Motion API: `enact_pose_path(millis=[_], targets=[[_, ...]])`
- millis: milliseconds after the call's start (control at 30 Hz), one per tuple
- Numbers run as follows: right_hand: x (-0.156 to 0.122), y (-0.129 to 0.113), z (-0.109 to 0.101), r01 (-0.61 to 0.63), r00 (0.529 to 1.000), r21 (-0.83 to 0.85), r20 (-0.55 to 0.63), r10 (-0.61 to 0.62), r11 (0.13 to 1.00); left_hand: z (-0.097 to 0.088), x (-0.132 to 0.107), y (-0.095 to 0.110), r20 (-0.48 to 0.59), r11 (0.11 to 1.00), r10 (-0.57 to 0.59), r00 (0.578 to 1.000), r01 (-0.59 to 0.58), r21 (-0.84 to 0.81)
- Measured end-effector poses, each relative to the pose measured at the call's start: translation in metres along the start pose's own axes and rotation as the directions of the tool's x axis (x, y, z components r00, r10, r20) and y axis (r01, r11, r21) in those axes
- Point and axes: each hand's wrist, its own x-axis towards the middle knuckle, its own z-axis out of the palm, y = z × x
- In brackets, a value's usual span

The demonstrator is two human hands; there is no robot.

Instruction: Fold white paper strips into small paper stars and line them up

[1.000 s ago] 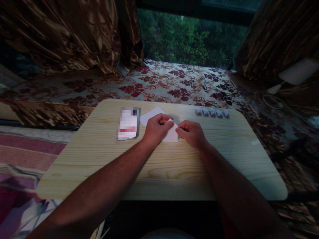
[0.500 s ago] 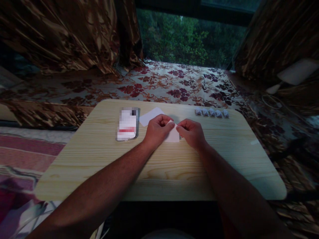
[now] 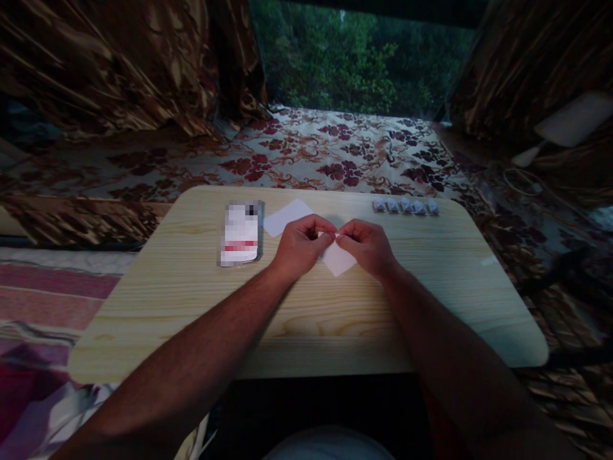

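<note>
A small white sheet of paper (image 3: 338, 259) is held up between my two hands over the table, one corner pointing toward me. My left hand (image 3: 302, 244) pinches its upper left edge between thumb and fingers. At the upper right edge, my right hand (image 3: 366, 246) pinches the same sheet, the thumbs almost touching. The fingers cover the paper's far edge, so any fold there is hidden. Behind my left hand, more white paper (image 3: 288, 217) lies flat on the table. Farther right sits a row of several small folded white paper pieces (image 3: 406, 205).
A blurred white and red phone-like object (image 3: 240, 233) lies left of my hands on the pale wooden table (image 3: 158, 306). Beyond the table stretches a floral-covered ledge (image 3: 340, 150) below a window. A white lamp (image 3: 572, 121) stands at the right, beside brown curtains.
The paper has turned so that a corner now points toward me. My right hand has moved slightly left, closer to my left hand. The view has tilted a little downward.
</note>
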Motion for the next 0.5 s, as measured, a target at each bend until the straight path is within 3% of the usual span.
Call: enact_pose_path(millis=[100, 500], targets=[[0.0001, 0.0013, 0.0016, -0.034, 0.999, 0.045, 0.009, 0.033, 0.998, 0.0013, -0.0001, 0.0013, -0.042, 1.000, -0.023, 0.999, 0.022, -0.010], [0.0004, 0.0036, 0.0018, -0.019, 1.000, 0.046, -0.005, 0.019, 0.999, 0.0030, -0.0001, 0.0035, -0.044, 0.999, -0.052, 0.998, 0.053, 0.007]])
